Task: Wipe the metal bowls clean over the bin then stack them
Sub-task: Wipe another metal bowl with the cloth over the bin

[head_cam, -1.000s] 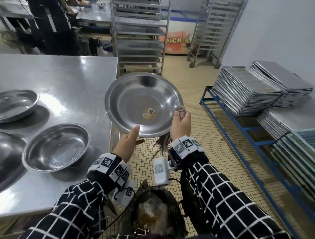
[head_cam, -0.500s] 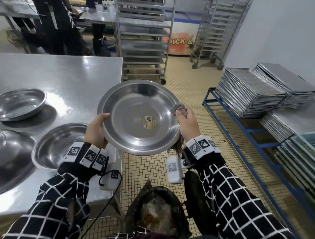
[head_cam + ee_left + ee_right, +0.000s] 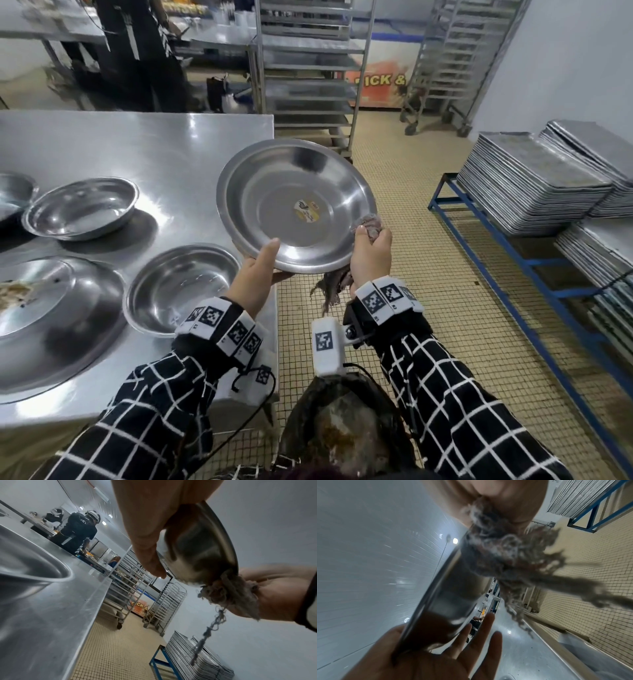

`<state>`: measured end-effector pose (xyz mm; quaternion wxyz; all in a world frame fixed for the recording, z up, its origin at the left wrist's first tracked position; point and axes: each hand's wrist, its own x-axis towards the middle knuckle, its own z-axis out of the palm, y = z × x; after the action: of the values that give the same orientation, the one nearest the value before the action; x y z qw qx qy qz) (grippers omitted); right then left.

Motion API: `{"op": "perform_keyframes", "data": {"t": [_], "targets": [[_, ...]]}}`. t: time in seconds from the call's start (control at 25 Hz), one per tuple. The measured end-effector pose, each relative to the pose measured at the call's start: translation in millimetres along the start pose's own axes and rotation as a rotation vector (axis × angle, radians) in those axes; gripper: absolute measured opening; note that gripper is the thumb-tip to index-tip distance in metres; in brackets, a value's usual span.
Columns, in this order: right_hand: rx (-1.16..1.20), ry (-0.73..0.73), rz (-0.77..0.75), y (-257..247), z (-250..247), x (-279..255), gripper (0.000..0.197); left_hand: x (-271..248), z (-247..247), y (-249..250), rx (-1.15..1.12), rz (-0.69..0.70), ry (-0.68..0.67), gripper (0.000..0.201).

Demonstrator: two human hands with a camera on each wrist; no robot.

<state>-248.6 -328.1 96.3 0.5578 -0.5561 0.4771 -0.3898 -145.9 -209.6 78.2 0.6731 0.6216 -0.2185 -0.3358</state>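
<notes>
The bowl point(image 3: 297, 205) hung tilted between table point(image 3: 137, 144) and bin point(image 3: 342, 428), left hand point(image 3: 255, 274) cradling its near rim, thumb inside, right hand point(image 3: 371, 253) pinching a rag point(image 3: 368, 224) against the right rim.

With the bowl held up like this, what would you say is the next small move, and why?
Probably sweep the rag from the rim across the held bowl: the right hand pinches it only at the right rim, while the left hand steadies the near edge.
</notes>
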Motion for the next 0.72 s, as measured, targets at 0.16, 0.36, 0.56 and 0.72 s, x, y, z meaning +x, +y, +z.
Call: {"op": "perform_keyframes", "data": {"t": [0.16,0.36,0.56,0.72], "targets": [[-0.02,-0.024,-0.053,-4,4,0,0.01,1,-20,1,-0.01,0.086,0.049,0.054],[-0.099,-0.149,-0.129,-14,17,12,0.012,-4,-51,14,0.015,0.151,0.269,0.053],[-0.174,-0.318,-0.12,-6,55,20,0.019,0,-112,24,0.108,0.08,0.376,0.044],[-0.231,-0.391,-0.106,-4,96,32,0.013,23,-154,36,0.201,0.053,0.442,0.009]]}}
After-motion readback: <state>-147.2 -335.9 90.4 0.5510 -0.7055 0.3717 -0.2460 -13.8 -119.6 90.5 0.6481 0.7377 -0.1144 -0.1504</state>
